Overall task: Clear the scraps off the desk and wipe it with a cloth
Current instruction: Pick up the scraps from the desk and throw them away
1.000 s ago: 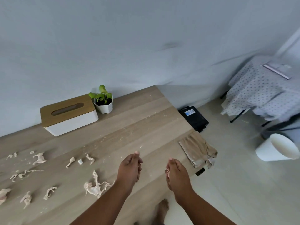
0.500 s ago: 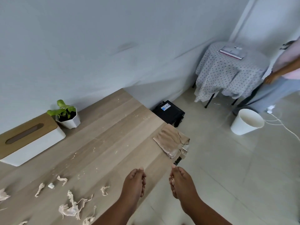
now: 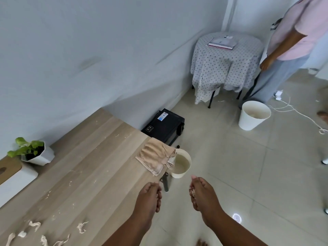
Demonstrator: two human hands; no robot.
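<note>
Scraps (image 3: 34,225): five on desk (image 3: 99,157) | cloth (image 3: 156,158): one | bins (image 3: 254,115): two

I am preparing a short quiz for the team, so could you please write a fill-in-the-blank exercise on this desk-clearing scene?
1. The folded beige cloth lies at the desk's ____ corner.
2. The right hand holds pale ____ over the floor.
3. The near white bin stands on the floor just beyond the desk's ____ edge.
4. The left hand hangs above the desk's ____ edge.

Missing words: right; scraps; right; right
</note>
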